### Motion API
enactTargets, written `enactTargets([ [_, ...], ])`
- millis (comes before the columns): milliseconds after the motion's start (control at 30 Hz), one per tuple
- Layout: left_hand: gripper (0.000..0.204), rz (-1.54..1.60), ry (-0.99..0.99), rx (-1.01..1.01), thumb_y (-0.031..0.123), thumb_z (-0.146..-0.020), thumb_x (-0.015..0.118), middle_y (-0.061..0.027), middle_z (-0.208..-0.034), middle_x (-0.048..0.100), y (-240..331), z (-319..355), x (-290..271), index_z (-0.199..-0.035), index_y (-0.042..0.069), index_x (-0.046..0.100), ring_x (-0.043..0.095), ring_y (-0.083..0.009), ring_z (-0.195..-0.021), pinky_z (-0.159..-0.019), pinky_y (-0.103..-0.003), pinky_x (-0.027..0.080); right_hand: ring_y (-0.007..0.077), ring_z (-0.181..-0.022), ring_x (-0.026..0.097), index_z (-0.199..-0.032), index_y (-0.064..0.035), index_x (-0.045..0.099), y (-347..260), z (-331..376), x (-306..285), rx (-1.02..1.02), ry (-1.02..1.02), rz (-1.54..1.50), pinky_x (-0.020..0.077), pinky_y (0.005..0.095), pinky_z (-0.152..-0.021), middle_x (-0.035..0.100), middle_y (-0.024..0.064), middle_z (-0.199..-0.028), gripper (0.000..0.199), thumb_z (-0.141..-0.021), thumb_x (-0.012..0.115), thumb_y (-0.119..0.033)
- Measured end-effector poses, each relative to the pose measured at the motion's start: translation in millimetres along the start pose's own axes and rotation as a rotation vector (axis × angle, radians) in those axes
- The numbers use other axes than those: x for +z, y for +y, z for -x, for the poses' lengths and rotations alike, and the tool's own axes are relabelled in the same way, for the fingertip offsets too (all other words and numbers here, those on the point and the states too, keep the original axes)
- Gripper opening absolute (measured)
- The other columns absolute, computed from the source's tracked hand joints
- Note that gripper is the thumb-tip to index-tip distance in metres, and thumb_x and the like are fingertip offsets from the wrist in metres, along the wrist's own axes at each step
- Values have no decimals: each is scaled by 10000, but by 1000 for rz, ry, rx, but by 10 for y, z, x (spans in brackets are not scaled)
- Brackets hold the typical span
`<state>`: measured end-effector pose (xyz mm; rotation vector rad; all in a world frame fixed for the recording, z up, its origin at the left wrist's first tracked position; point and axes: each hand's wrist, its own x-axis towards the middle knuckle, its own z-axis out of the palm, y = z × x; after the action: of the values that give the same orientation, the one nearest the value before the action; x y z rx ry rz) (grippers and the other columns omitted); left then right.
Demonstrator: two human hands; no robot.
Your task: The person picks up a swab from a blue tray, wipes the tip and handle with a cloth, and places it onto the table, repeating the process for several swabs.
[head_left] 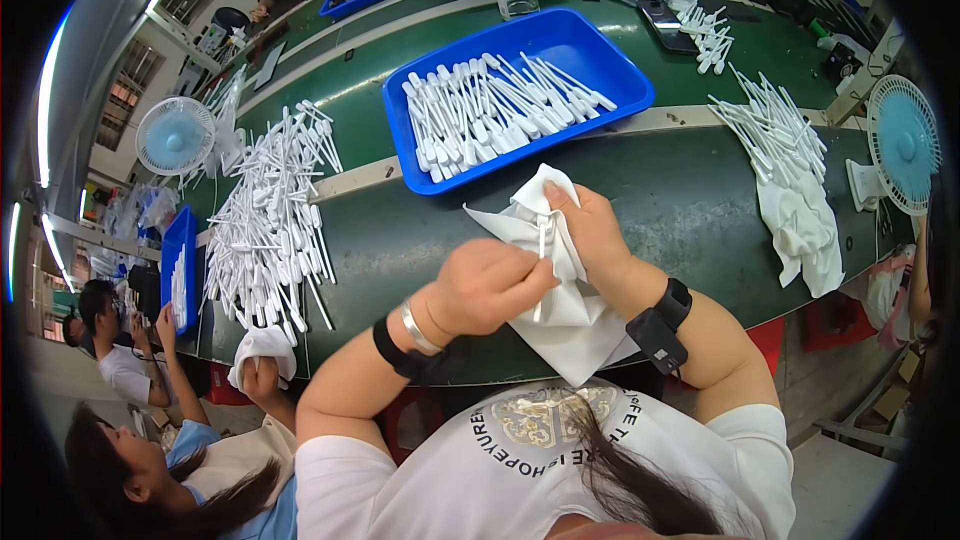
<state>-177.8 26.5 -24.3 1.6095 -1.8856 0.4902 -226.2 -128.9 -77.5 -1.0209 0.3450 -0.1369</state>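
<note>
Both forearms come up from the lower edge and meet over the near edge of the green surface (700, 210). The left hand (487, 285) is curled into a fist, pinching a fold of the white cloth (570, 315); the right hand (590, 230) is closed around the cloth's upper part, where a thin white plastic dropper (543, 240) shows between the folds. Beyond lies a blue tray (610, 60) of droppers, with loose heaps (270, 220) to the left and right, small fans at both ends, and other people working nearby.
</note>
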Motion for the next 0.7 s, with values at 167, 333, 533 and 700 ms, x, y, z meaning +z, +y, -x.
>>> enactTargets([
  [167, 132, -57, 173, -43, 58, -669, 589, -63, -671, 566, -686, -306, -237, -800, 43, 596, 557, -229, -549, -462, -319, 437, 95, -690, 559, -957, -16, 553, -145, -35, 6, 118, 14, -35, 463, 242, -591, 593, 31, -801, 235, -878, 510, -233],
  [333, 217, -472, -269, -319, 74, -770, 473, -134, -875, 582, -1618, -467, 3, -971, 79, 552, 577, -305, -742, -637, -407, 463, 95, -716, 558, -973, -9, 564, 68, -53, 10, -28, -112, 142, 458, 237, -619, 591, 23, -832, 241, -870, 520, -222],
  [533, 184, -520, -447, -610, 78, -752, 473, -149, -893, 614, -2028, -356, 374, -869, 66, 614, 596, -308, -836, -700, -400, 480, 109, -763, 564, -1047, 1, 546, 104, -8, 31, -36, -103, 193, 458, 235, -667, 597, 47, -892, 273, -874, 517, -208],
  [700, 156, -541, -314, -639, 76, -722, 501, -153, -831, 634, -1810, -133, -56, -781, 60, 645, 618, -312, -789, -667, -398, 498, 122, -782, 570, -1068, 7, 533, 87, 26, 83, -25, -109, 184, 462, 238, -681, 599, 60, -910, 289, -875, 518, -207],
])
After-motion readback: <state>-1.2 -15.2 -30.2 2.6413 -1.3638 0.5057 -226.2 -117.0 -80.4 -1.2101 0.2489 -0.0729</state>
